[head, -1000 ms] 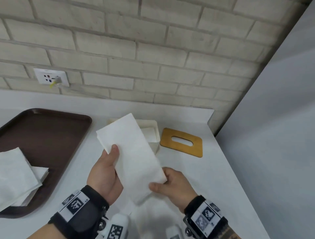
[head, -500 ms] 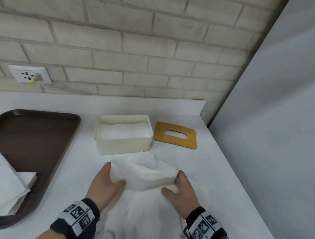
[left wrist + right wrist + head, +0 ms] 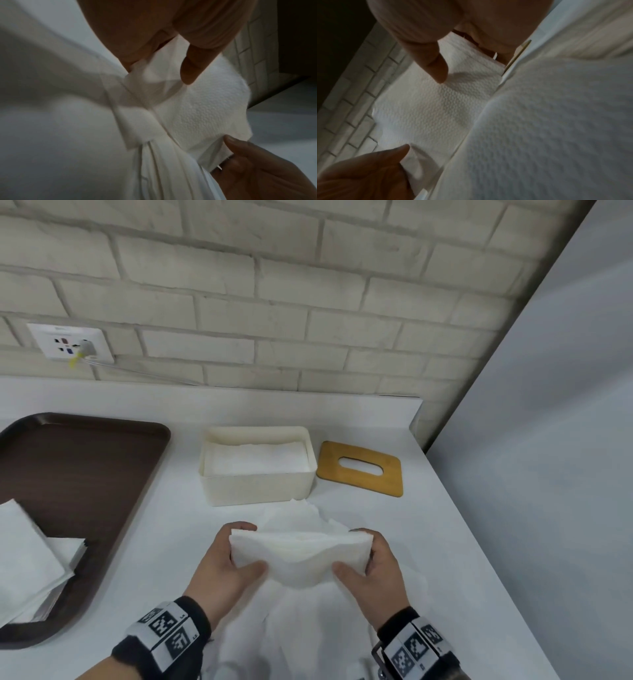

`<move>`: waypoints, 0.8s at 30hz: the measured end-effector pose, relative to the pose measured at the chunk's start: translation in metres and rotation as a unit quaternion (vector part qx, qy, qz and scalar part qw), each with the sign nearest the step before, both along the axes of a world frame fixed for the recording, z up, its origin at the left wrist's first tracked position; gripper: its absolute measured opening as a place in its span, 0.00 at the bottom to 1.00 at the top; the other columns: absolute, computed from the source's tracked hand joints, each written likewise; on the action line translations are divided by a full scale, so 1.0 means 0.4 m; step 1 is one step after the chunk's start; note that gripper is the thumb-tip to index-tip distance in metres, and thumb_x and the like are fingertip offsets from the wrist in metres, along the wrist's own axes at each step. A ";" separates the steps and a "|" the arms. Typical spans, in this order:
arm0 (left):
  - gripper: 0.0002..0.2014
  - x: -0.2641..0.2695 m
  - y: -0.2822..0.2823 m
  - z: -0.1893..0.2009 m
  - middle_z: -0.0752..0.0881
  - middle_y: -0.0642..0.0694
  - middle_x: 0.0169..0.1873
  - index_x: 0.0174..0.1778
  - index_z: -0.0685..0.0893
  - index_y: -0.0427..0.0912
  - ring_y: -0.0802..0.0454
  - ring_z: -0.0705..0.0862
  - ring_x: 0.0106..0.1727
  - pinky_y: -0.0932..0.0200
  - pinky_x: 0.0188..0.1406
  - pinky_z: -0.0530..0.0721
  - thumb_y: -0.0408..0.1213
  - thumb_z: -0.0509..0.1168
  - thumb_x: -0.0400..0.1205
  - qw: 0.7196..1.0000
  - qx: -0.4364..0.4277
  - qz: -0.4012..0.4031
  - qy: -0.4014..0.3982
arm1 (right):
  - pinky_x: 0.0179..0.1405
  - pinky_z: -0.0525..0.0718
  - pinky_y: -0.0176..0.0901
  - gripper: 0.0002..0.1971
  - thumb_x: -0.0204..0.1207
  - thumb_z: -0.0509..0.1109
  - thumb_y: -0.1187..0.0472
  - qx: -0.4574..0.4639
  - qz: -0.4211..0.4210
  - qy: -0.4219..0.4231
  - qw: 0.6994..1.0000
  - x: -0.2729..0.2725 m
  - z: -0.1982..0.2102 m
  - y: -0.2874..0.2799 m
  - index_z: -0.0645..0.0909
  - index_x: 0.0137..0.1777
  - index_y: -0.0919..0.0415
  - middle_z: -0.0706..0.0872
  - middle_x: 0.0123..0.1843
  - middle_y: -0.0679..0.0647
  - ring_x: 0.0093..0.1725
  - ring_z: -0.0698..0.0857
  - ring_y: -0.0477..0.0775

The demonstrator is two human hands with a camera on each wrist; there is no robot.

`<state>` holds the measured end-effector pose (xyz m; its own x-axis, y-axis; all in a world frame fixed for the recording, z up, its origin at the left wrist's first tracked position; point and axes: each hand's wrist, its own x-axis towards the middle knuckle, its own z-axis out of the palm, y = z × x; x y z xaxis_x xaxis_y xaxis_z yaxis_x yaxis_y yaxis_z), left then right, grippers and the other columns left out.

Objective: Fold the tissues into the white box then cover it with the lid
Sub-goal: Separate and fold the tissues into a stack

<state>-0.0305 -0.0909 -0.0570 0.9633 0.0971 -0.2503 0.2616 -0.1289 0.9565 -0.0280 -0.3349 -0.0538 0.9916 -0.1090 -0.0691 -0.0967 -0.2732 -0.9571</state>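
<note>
Holding a folded tissue (image 3: 299,556) by its two ends, my left hand (image 3: 222,566) and right hand (image 3: 371,568) each pinch it between thumb and curled fingers, low in the centre of the frame, above more loose tissue spread on the counter (image 3: 455,542). The white box (image 3: 258,484) sits just above them at mid-frame, open, with tissues already lying inside. The wooden lid (image 3: 359,469) (slot cut through its middle) lies flat just right of the box. At the left edge, a brown tray (image 3: 85,467) carries a tissue stack (image 3: 30,559).
</note>
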 end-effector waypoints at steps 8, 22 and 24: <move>0.21 -0.002 -0.024 0.005 0.91 0.50 0.37 0.58 0.84 0.57 0.60 0.86 0.32 0.69 0.35 0.83 0.25 0.74 0.80 0.999 -0.017 0.033 -0.036 | 0.58 0.88 0.62 0.22 0.72 0.74 0.69 0.042 -0.009 -0.036 0.998 0.013 0.018 -0.005 0.84 0.52 0.37 0.91 0.51 0.49 0.52 0.90 0.54; 0.26 -0.004 -0.088 0.030 0.89 0.36 0.46 0.55 0.80 0.72 0.31 0.85 0.43 0.43 0.49 0.87 0.31 0.75 0.79 0.995 0.075 0.036 -0.046 | 0.65 0.78 0.37 0.36 0.63 0.78 0.56 -0.059 0.122 -0.114 0.984 0.061 0.080 -0.099 0.70 0.70 0.32 0.81 0.59 0.36 0.64 0.81 0.46; 0.26 0.004 -0.096 0.052 0.89 0.44 0.43 0.54 0.79 0.74 0.43 0.85 0.39 0.48 0.44 0.85 0.31 0.75 0.80 0.993 0.097 0.023 -0.063 | 0.73 0.67 0.36 0.36 0.66 0.78 0.49 -0.166 0.170 -0.147 0.960 0.081 0.137 -0.090 0.67 0.74 0.34 0.74 0.67 0.28 0.73 0.72 0.39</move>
<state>-0.0288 -0.1294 -0.0362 0.9793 0.1765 -0.0994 0.1503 -0.3041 0.9407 0.0044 -0.3709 0.0009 0.9450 0.2569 0.2024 0.3136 -0.5363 -0.7836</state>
